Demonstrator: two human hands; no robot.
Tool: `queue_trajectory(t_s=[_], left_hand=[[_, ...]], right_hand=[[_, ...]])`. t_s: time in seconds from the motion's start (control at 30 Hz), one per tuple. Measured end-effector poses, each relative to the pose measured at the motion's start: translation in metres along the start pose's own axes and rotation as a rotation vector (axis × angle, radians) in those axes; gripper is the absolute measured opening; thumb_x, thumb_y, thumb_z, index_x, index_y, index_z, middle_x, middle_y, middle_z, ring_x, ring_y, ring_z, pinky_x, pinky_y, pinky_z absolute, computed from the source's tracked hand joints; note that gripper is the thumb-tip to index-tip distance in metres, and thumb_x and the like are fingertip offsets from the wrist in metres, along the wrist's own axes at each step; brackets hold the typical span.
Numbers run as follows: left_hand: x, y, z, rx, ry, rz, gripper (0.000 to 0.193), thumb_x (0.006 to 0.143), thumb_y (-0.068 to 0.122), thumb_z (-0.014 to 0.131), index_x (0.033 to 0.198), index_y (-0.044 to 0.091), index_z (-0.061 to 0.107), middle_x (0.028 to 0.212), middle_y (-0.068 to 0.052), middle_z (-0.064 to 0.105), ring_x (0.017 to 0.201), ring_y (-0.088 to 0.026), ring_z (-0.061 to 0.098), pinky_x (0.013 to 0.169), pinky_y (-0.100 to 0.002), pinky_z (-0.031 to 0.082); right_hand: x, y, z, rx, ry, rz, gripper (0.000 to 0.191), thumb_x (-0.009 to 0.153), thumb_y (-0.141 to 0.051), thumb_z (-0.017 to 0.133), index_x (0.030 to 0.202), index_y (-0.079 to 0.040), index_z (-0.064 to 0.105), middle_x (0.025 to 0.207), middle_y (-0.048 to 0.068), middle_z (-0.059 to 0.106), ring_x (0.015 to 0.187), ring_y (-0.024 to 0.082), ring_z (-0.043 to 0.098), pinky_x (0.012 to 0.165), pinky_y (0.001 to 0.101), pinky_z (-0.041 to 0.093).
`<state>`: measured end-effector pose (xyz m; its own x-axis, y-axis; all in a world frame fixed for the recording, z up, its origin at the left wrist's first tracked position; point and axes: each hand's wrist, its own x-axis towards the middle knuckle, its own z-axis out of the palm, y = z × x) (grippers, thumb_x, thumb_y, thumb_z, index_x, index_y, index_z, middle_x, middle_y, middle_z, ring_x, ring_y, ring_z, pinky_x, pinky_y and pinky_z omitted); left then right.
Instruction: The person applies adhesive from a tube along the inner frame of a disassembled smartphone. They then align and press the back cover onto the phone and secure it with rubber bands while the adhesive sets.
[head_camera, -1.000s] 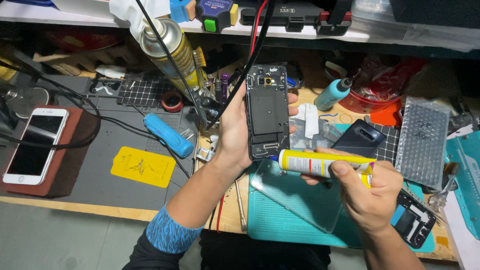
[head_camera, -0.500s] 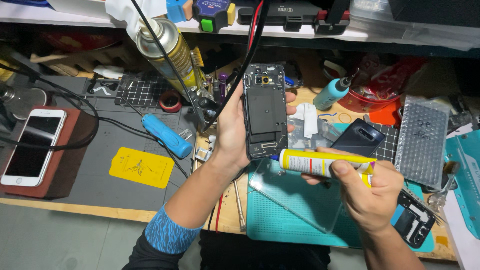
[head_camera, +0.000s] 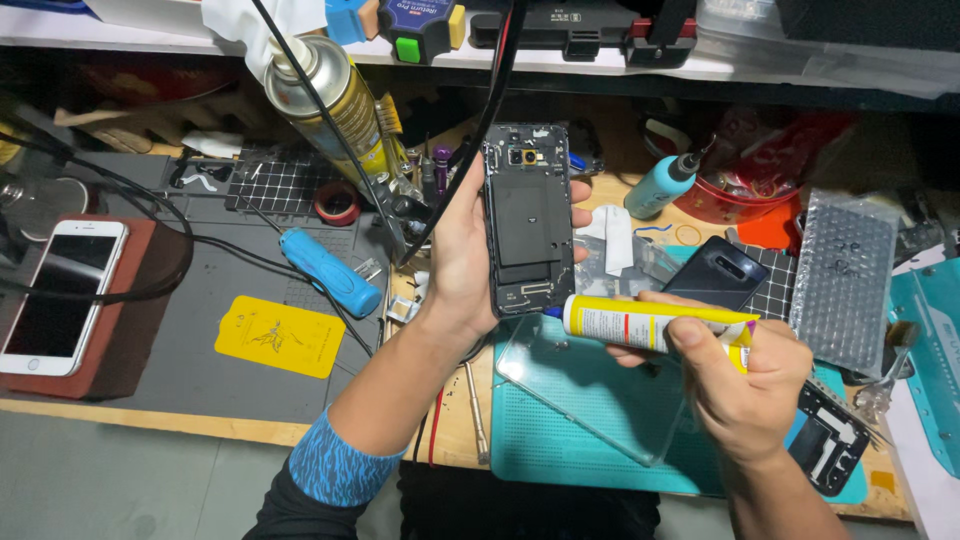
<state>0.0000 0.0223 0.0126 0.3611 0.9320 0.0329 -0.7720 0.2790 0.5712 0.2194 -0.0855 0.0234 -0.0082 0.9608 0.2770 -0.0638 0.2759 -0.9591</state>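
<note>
Cluttered workbench (head_camera: 150, 400) below: the left hand (head_camera: 465, 260) holds an opened smartphone (head_camera: 528, 220) upright, fingers clamped on its edges. Just beside its lower edge, the right hand (head_camera: 735, 385) has its fingers wrapped around a yellow glue tube (head_camera: 650, 324).

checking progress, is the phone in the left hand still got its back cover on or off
Off: the phone in the left hand shows bare internal parts, no cover.
</note>
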Motion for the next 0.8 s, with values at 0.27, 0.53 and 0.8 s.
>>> queue_trajectory(t_s=[0.27,0.53,0.8], left_hand=[[0.0018,0.0008,0.0019,-0.02,-0.001,-0.023,0.073,0.111,0.055,0.024,0.135,-0.006,0.056,0.119,-0.024,0.068,0.103,-0.031,0.069,0.083,-0.047,0.063],[0.0024,0.0022,0.0044,-0.001,0.009,-0.012,0.073,0.111,0.056,0.024,0.135,-0.006,0.056,0.119,-0.025,0.068,0.103,-0.031,0.069,0.083,-0.047,0.063],[0.0041,0.0012,0.0037,-0.007,-0.028,-0.012,0.075,0.111,0.057,0.024,0.135,-0.007,0.056,0.12,-0.025,0.067,0.104,-0.032,0.068,0.083,-0.049,0.063]], right_hand=[[-0.0005,0.0011,-0.0008,0.044,0.017,-0.001,0.029,0.102,-0.001,0.057,0.111,0.026,0.062,0.1,0.038,0.071,0.085,0.042,0.077,0.075,0.0467,0.07],[-0.0005,0.0012,-0.0048,0.061,0.017,0.008,0.03,0.102,0.0,0.057,0.114,0.027,0.061,0.099,0.039,0.071,0.084,0.042,0.077,0.076,0.0463,0.068],[-0.0004,0.0015,-0.0063,0.078,0.026,-0.007,0.032,0.103,-0.001,0.057,0.111,0.029,0.059,0.103,0.04,0.069,0.09,0.045,0.077,0.077,0.0483,0.065]])
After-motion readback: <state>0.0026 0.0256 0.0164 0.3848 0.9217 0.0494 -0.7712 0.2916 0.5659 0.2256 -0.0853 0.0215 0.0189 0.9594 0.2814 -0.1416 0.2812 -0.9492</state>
